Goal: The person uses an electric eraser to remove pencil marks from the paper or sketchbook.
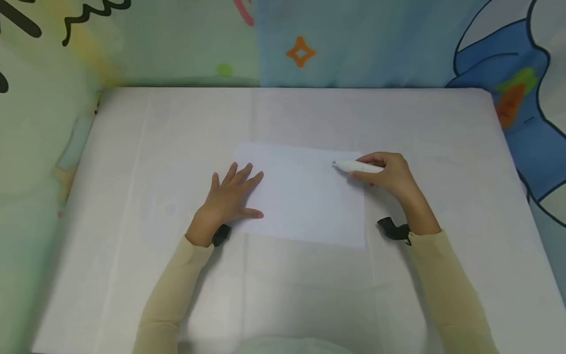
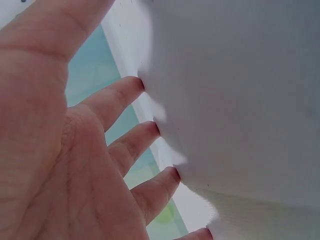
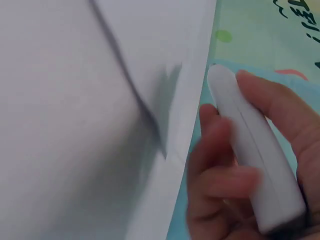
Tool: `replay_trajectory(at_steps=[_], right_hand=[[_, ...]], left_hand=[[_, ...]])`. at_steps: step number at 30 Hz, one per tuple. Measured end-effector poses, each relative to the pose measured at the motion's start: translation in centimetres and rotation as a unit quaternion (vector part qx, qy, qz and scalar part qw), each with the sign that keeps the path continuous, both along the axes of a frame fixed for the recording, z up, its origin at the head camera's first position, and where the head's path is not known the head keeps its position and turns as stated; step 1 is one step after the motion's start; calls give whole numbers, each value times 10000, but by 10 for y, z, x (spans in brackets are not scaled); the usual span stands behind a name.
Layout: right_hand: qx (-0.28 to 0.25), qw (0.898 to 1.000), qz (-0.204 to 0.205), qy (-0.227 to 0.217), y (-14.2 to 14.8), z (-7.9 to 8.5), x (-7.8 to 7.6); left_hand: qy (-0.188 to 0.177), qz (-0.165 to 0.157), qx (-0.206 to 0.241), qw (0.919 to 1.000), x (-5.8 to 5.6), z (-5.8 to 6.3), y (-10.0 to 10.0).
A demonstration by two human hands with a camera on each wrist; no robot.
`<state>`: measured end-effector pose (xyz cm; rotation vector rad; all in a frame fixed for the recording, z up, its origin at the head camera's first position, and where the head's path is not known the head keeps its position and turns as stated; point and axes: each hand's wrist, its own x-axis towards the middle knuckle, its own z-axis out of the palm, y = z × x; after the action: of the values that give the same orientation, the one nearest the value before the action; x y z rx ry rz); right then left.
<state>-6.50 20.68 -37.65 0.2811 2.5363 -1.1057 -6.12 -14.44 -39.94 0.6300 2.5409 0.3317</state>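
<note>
A white sheet of paper [image 1: 305,196] lies flat on the white-covered table. My left hand [image 1: 225,196] rests at the paper's left edge, fingers spread and fairly straight. Seen from the left wrist, its fingertips [image 2: 152,129] touch the white surface. Over the paper's upper right part, my right hand [image 1: 391,174] grips a thick white pen-shaped tool [image 1: 364,167] between thumb and fingers. The tool's small dark tip points left, and a shadow falls below it. In the right wrist view the white tool [image 3: 257,155] shows a rounded end and a lengthwise seam; its exact kind is unclear.
The white tablecloth [image 1: 185,128] has faint fold lines. Behind the table hangs a printed backdrop [image 1: 353,44] in green and blue with cartoon shapes. A black wrist-camera mount [image 1: 393,229] sits at the right wrist, another mount [image 1: 221,235] at the left.
</note>
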Motion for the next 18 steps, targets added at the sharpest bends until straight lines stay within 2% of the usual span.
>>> replay_trajectory(at_steps=[3,8,11,15,18], right_hand=[[-18,9997,-168,181,2,-4,2],[365,9980,-296,431,10,-14,8],[440,9981,-398,179,9,-23,17],[228,9981,-559,-151,-1,-31,27],[217,9982,-551,-67,-7,-31,30]], left_hand=[[11,72,36,10000,-2,-2,-5],[120,148,175,9997,-5,-8,-9],[9,221,251,9994,1,-11,-15],[-84,324,188,9993,10,-12,-28],[59,339,153,9993,14,-11,-35]])
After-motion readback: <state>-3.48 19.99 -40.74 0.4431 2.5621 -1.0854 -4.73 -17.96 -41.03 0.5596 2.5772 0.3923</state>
